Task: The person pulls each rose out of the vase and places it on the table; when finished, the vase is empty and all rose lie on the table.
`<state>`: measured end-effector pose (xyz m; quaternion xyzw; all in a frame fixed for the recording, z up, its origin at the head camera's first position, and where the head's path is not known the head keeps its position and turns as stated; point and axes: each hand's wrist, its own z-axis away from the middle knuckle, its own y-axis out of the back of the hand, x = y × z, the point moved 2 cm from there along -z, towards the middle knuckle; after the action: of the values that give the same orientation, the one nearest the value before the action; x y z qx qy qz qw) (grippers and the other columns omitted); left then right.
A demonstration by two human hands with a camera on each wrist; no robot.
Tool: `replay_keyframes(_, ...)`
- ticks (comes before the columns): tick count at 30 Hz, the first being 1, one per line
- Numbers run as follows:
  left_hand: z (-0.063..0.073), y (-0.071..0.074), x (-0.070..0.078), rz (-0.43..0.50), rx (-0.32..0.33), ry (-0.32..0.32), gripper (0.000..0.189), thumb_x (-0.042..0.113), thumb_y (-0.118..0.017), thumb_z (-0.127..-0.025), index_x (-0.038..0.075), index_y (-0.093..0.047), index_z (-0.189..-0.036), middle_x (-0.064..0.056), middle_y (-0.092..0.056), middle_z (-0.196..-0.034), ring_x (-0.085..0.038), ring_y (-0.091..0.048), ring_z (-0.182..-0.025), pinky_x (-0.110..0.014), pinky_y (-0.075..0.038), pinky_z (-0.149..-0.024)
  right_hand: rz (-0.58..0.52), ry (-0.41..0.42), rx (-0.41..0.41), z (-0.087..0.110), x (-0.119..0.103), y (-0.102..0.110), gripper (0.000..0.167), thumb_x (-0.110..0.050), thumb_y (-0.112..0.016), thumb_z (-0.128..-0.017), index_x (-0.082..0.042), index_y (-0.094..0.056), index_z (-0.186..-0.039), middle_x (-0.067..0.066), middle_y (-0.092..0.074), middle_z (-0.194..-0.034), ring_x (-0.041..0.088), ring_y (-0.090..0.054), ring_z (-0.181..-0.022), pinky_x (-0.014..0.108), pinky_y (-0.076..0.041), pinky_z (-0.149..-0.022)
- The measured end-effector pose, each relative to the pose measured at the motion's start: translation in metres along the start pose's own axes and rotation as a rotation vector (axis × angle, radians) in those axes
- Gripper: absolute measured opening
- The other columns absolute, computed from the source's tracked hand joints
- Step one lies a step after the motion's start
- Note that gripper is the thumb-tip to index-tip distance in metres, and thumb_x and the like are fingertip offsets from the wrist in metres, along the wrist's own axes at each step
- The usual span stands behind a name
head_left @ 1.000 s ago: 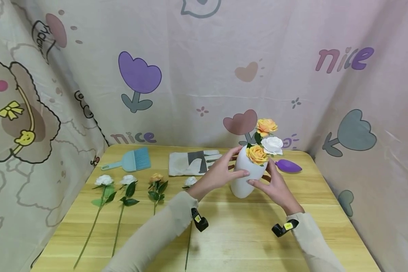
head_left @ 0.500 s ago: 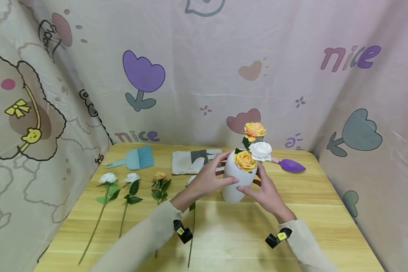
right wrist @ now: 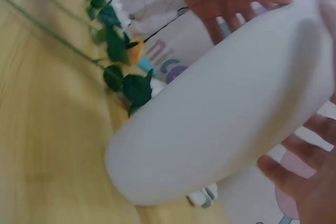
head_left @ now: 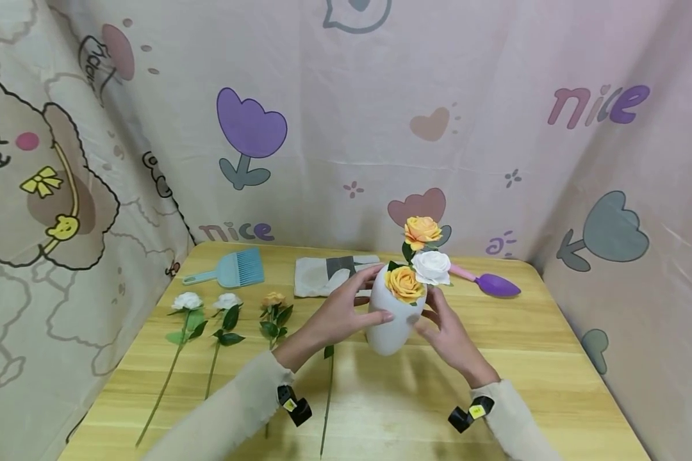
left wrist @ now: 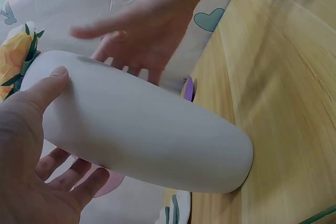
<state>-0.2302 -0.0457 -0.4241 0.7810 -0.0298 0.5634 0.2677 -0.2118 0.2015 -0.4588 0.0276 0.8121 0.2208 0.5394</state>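
A white vase [head_left: 387,330] stands on the wooden table, its base apparently on the surface. Two yellow-orange roses, the upper one [head_left: 421,232] and the lower one [head_left: 405,283], and a white rose [head_left: 432,267] rise from its mouth. My left hand [head_left: 339,312] grips the vase's left side near the top, thumb in front and fingers curled behind. On the other side is my right hand [head_left: 452,333], its fingers beside the vase wall. The left wrist view shows the right thumb [left wrist: 92,30] blurred, extended and off the vase [left wrist: 142,124].
Left on the table [head_left: 496,384] lie several long-stemmed roses, among them a white one [head_left: 187,301] and a yellow one [head_left: 273,299]. At the back are a light blue dustpan with a brush [head_left: 236,269], a grey-white glove [head_left: 311,276] and a purple trowel [head_left: 497,285]. A printed curtain hangs behind.
The vase with its roses has shifted left and nearer to me, both hands moving along with it. My right thumb, earlier against the vase front, now appears lifted and blurred.
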Motion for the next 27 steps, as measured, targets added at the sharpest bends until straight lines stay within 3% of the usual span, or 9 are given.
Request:
replay_keyframes(4,0.0,0.0,0.0,0.001,0.001,0.002,0.092,0.032,-0.089,-0.093,0.026,-0.038,-0.169,-0.001,-0.055,-0.158,-0.023,-0.057,-0.145,-0.051,-0.054,-0.117,-0.2,0.132,0.04,-0.008,-0.007,0.011,0.062,-0.04,-0.037,-0.12,-0.014,-0.022,-0.174,0.021,-0.037,-0.172,0.019,-0.045,-0.153,0.022,-0.047,-0.117)
replay_keyframes(8,0.0,-0.001,-0.001,0.001,0.002,0.01,0.091,0.033,-0.089,-0.094,0.03,-0.038,-0.169,-0.001,-0.054,-0.158,-0.026,-0.059,-0.143,-0.053,-0.056,-0.115,-0.407,0.199,0.045,-0.024,-0.023,0.019,0.056,-0.054,-0.03,-0.118,-0.02,-0.04,-0.161,-0.001,-0.05,-0.159,0.008,-0.049,-0.145,0.023,-0.045,-0.117)
replay_keyframes(11,0.0,-0.001,-0.002,0.005,0.001,0.019,0.09,0.034,-0.088,-0.094,0.03,-0.038,-0.169,-0.001,-0.054,-0.158,-0.026,-0.06,-0.142,-0.053,-0.057,-0.114,-0.48,0.215,0.005,-0.035,-0.032,0.023,0.054,-0.057,-0.024,-0.117,-0.025,-0.05,-0.152,-0.008,-0.057,-0.15,0.008,-0.05,-0.143,0.024,-0.041,-0.12)
replay_keyframes(18,0.0,-0.002,-0.003,0.011,-0.004,0.025,0.091,0.035,-0.088,-0.094,0.028,-0.037,-0.169,-0.003,-0.054,-0.16,-0.03,-0.059,-0.143,-0.057,-0.056,-0.115,-0.533,0.191,-0.113,-0.053,-0.044,0.025,0.063,-0.063,-0.022,-0.115,-0.031,-0.065,-0.146,-0.013,-0.068,-0.146,0.003,-0.057,-0.141,0.02,-0.041,-0.122)
replay_keyframes(24,0.001,-0.002,-0.001,0.005,-0.006,0.024,0.091,0.037,-0.087,-0.095,0.028,-0.036,-0.17,-0.004,-0.053,-0.16,-0.031,-0.058,-0.144,-0.055,-0.056,-0.115,-0.488,0.203,-0.123,-0.065,-0.055,0.029,0.062,-0.059,-0.019,-0.117,-0.029,-0.066,-0.143,-0.008,-0.073,-0.142,0.008,-0.064,-0.136,0.024,-0.05,-0.115)
replay_keyframes(27,0.001,-0.001,-0.002,0.003,0.001,0.02,0.091,0.036,-0.088,-0.095,0.028,-0.037,-0.17,-0.004,-0.054,-0.16,-0.031,-0.058,-0.143,-0.055,-0.056,-0.115,-0.443,0.198,-0.077,-0.075,-0.065,0.036,0.059,-0.055,-0.022,-0.118,-0.024,-0.067,-0.139,-0.001,-0.077,-0.136,0.012,-0.071,-0.123,0.025,-0.059,-0.102)
